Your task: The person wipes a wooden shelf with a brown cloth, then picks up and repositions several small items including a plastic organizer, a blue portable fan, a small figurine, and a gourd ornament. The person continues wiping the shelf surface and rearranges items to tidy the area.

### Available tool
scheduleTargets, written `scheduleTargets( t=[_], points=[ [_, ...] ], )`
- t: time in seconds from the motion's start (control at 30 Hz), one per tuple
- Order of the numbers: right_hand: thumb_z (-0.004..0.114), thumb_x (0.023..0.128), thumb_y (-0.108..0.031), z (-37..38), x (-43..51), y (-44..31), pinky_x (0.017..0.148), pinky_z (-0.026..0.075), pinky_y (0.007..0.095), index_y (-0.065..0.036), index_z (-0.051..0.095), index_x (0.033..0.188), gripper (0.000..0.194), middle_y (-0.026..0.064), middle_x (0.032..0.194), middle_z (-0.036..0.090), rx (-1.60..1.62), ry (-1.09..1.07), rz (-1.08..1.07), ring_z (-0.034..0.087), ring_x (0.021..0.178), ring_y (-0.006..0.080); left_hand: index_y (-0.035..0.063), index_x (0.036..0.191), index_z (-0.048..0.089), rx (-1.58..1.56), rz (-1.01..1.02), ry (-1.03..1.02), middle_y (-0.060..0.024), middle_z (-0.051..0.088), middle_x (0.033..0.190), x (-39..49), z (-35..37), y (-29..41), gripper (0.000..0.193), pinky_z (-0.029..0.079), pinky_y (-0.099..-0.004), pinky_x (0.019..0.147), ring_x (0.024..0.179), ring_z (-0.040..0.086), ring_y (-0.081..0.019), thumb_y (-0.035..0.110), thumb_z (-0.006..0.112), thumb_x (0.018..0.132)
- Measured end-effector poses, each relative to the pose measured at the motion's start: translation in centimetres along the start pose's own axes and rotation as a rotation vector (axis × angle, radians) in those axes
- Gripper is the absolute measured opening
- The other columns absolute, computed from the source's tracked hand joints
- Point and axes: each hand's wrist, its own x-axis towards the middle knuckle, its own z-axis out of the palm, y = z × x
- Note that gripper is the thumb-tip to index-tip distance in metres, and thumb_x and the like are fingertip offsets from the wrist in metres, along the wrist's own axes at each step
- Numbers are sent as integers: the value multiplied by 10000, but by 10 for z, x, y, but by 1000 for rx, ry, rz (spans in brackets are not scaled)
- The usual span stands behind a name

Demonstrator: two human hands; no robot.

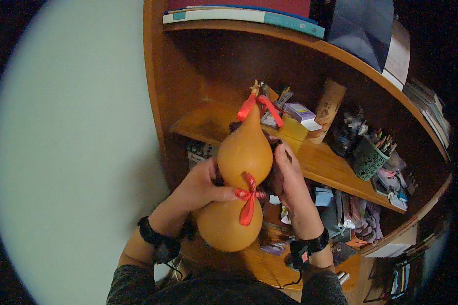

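A large orange-brown bottle gourd (244,152) is held up before me, its stem end pointing away. Red ribbon is tied near its stem, and a red ribbon bow (250,195) sits at its narrow waist. My left hand (210,187) grips the waist from the left, with the thumb lying across it. On the right, my right hand (288,171) is beside the upper bulb; its fingers are partly hidden behind the gourd and among dark things there, so its hold cannot be made out. Both wrists wear black straps with cables.
Behind stands a wooden shelf unit (328,164) with a green patterned pen holder (370,158), a cardboard tube (330,110), a purple-white box (299,111) and a yellow box (292,131). Books (244,17) lie on the upper shelf. A pale wall (80,133) is at the left.
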Motion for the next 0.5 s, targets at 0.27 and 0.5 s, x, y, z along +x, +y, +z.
scheduleTargets(
  t=[0.27,0.5],
  points=[
    [675,789,-282,9,-27,-15,939,386,382,-100,581,1154,419,191,1162,443,-1034,106,-592,462,1089,352,19,1179,479,1068,69,455,-154,659,885,10,8,-4,670,522,-382,730,822,652,-311,295,754,634],
    [726,696,-247,46,-58,-30,810,419,410,-156,616,1118,445,161,1121,452,-1424,-110,-758,466,945,336,99,1128,557,1335,200,402,-135,656,810,13,5,-12,562,500,-411,737,778,639,-330,329,699,635]
  ],
)
